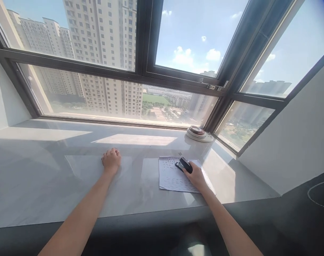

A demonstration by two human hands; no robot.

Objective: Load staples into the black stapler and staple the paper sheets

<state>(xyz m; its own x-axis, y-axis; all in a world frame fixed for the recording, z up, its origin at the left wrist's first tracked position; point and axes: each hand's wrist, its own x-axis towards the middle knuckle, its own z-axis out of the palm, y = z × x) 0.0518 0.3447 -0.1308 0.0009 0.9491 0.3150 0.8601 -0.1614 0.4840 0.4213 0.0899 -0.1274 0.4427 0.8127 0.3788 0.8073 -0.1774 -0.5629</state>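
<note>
My right hand [196, 175] is wrapped round a black stapler [185, 165], whose front end points to the left. The stapler is over sheets of paper [172, 177] covered in rows of dark marks, and its jaws look slightly apart. My right wrist crosses the sheets' right side and hides part of them. Some way to the left, my left hand [111, 160] rests on the pale stone sill [135, 185], fingers curled into a fist with nothing showing in it. Just beyond the stapler lie tiny pieces [180, 153], possibly staples.
A stack of round plates or coasters [198, 133] sits in the far right corner of the sill. Dark-framed windows [140, 76] rise behind it. A white wall [284, 142] bounds the right side, and the sill's front edge [124, 215] runs below my forearms.
</note>
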